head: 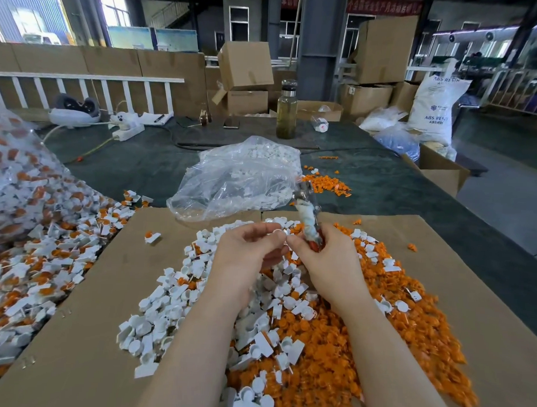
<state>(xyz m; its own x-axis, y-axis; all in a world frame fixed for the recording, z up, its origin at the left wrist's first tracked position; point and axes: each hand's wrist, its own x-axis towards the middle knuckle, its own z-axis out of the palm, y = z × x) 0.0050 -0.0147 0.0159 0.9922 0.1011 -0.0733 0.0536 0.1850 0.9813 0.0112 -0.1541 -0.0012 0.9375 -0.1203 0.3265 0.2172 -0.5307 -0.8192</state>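
At the near edge of the bench, a cardboard sheet (106,289) carries a heap of white plastic parts (166,306) on its left. This runs into a wider heap of orange plastic parts (409,330) on its right. Both forearms reach over the heap.

Above the middle of the sheet, the left hand (247,251) has its fingers curled and pinches a small white piece (277,232) at the fingertips. The right hand (326,260) is just beside it, with its fingers wrapped round the handle of a tool (307,220). The tool's cloth-wound shaft stands up, tilted away, and ends in a metal head. The right thumb lies against the left fingertips; I cannot tell whether it touches the piece.

Along the left edge lies a large clear sack (15,176) of white-and-orange parts, with more of them spilled beside it. Past the sheet's far edge sits a clear bag (237,178) of white parts, with a small orange pile (325,182) to its right. Farther back on the dark bench (141,162) stands a glass bottle (286,112), and cardboard boxes (246,65) are beyond it.
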